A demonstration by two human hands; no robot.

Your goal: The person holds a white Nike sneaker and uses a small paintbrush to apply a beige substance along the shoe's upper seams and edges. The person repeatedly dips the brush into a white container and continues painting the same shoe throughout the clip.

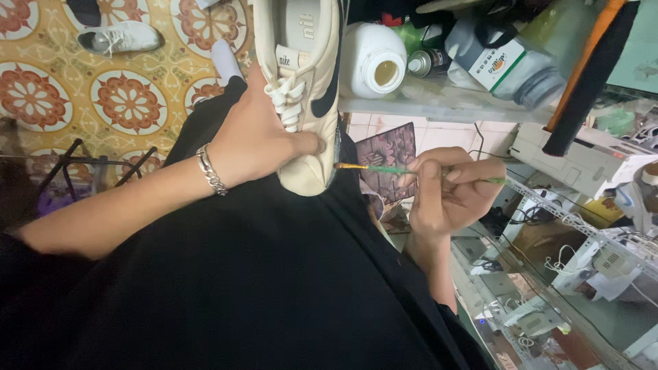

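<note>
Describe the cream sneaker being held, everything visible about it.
The cream sneaker looks like smooth leather, with white laces, a tongue label and a dark curved side stripe. It lies lengthwise over the person's black-clad lap, toe toward the body, heel cut off at the frame's top. The left hand grips it across the laces, thumb pressed on the toe. The right hand holds a thin green-handled brush whose tip meets the sole edge near the toe.

Left arm comes in bare from the lower left, forearm stretched out across the lap, a silver chain bracelet [211,170] on the wrist. The left hand [257,144] is cupped with the thumb pushed out to the right, clamped on something. Right hand [445,188] sits further right, fingers curled in a pinch like a pen grip, wrist bent, forearm dropping down toward the body.
</note>
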